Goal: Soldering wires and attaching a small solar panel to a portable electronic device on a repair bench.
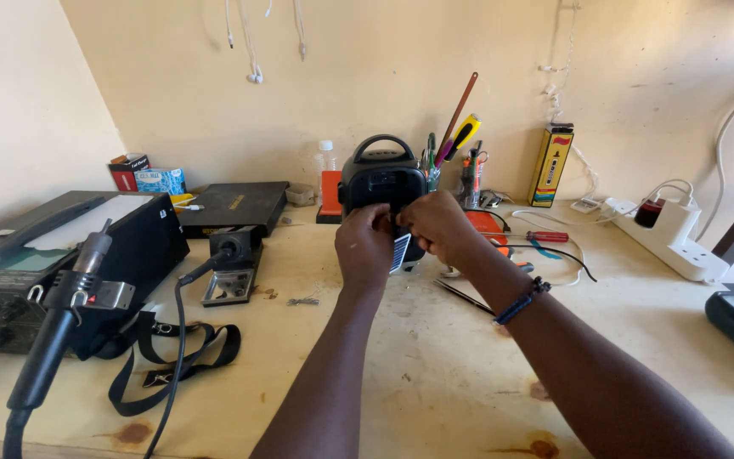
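Both grips are pinched on small stuff at the back of the black portable speaker (381,183): left hand (364,246) holds a little striped panel (400,252), right hand (437,225) seems to nip thin wires, hard to tell. Speaker stands upright mid-worktop (435,374). I'd keep pulls gentle, wrists low, tweezers (463,297) nearby.
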